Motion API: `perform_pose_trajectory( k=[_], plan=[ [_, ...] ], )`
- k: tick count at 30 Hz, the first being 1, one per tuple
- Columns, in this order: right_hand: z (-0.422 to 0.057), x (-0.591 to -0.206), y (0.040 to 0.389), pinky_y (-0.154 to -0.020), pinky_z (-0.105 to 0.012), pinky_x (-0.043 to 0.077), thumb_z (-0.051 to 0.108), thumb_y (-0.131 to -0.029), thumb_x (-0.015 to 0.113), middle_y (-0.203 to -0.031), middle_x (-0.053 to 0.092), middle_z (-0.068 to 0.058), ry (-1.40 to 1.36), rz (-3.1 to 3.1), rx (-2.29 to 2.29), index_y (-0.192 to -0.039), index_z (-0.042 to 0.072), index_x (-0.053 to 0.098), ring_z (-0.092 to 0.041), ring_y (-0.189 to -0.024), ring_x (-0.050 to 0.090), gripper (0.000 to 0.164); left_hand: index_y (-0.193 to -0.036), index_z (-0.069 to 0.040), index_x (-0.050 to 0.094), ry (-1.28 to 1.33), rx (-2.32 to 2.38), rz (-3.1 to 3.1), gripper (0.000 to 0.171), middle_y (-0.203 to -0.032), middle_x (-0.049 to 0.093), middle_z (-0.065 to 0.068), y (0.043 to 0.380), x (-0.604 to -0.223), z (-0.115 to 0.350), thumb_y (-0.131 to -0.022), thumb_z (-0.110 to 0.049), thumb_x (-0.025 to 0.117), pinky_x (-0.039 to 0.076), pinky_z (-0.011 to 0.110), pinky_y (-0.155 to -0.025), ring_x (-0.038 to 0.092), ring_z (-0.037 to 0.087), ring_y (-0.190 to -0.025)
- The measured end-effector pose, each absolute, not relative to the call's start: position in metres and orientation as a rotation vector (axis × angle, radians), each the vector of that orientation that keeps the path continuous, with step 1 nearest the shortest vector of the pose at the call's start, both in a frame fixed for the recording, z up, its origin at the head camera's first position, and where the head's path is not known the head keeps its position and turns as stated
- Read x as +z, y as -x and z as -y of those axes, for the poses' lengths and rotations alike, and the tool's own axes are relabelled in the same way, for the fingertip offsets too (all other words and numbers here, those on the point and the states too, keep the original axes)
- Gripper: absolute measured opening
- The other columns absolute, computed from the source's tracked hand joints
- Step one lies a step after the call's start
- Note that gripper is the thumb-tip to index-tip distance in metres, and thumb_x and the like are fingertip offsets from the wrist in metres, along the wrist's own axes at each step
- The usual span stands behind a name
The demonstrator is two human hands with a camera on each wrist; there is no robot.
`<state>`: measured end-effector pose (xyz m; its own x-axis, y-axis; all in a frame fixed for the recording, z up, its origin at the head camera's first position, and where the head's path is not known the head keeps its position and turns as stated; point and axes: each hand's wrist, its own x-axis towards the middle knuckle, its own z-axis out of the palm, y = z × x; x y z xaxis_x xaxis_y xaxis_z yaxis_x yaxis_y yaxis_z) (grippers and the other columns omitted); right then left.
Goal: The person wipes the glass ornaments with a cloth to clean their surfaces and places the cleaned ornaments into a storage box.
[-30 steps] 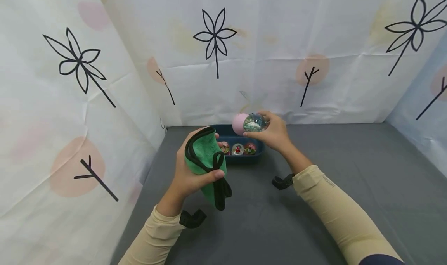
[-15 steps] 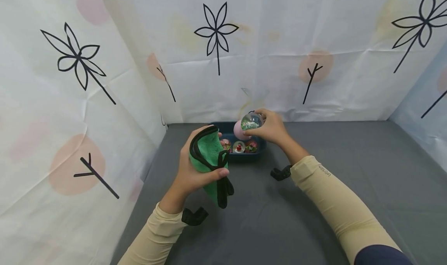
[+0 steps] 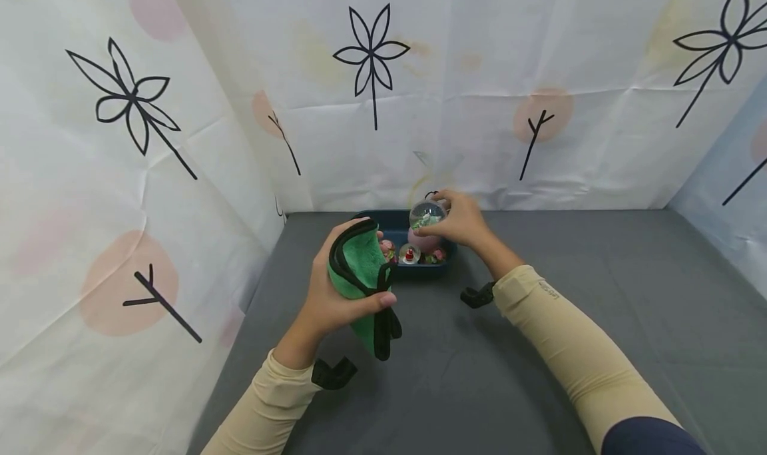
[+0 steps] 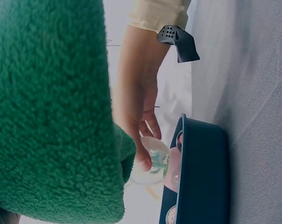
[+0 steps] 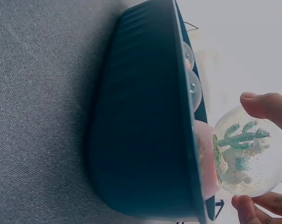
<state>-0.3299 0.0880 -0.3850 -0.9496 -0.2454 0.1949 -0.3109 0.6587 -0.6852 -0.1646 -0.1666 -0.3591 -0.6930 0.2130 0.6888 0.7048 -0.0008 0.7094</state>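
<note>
My right hand (image 3: 463, 222) grips the clear dome of a snow globe (image 5: 243, 151) with green cactus figures inside and a pink base. The globe stands upright, its base partly down inside a dark blue bin (image 3: 371, 216); whether it touches the bottom is hidden. My left hand (image 3: 326, 302) holds a folded green cloth (image 3: 359, 262) with black edging, thumb across its front, left of the bin and nearer me. Along the bin's near side sit small globes, one with a red figure (image 3: 410, 254). In the left wrist view the cloth (image 4: 52, 116) covers much of the scene.
The bin stands on a grey tabletop (image 3: 455, 375), close to the back curtain (image 3: 467, 142) printed with flowers. Another curtain (image 3: 132, 208) runs along the left. Black wrist mounts (image 3: 477, 296) stick out from both sleeves.
My right hand has lowered the snow globe into the bin's right part, turning it from lying sideways to upright. The left hand with the cloth has shifted slightly right.
</note>
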Motion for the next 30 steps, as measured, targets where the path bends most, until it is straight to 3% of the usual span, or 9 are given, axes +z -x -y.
perform_pose_trajectory(
  k=[4, 18, 30],
  plan=[
    [-0.088, -0.392, 0.332, -0.087, -0.056, 0.059, 0.044, -0.077, 0.096, -0.129, 0.068, -0.021, -0.479, 2.790, 1.162, -0.145, 0.007, 0.061, -0.039, -0.114, 0.067, 0.085, -0.156, -0.009, 0.047, 0.949, -1.731, 1.905, 0.100, -0.137, 0.064, 0.018, 0.164, -0.360, 0.166, -0.079, -0.052, 0.093, 0.061, 0.035, -0.100, 0.070, 0.025, -0.119],
    [-0.090, -0.395, 0.330, -0.105, -0.064, 0.053, 0.042, -0.085, 0.089, -0.151, 0.057, -0.024, -0.504, 2.846, 1.187, -0.153, 0.009, 0.054, -0.043, -0.137, 0.056, 0.083, -0.156, -0.006, 0.046, 0.931, -1.712, 1.931, 0.103, -0.139, 0.064, 0.013, 0.163, -0.360, 0.163, -0.078, -0.054, 0.093, 0.062, 0.036, -0.099, 0.069, 0.027, -0.121],
    [-0.121, -0.371, 0.299, -0.106, -0.062, 0.053, 0.047, -0.095, 0.079, -0.152, 0.058, -0.020, -0.493, 2.814, 1.225, -0.154, 0.009, 0.053, -0.044, -0.136, 0.058, 0.076, -0.156, -0.009, 0.046, 0.980, -1.734, 2.005, 0.102, -0.135, 0.064, 0.010, 0.160, -0.359, 0.161, -0.077, -0.054, 0.093, 0.062, 0.037, -0.098, 0.068, 0.028, -0.119]
  ],
)
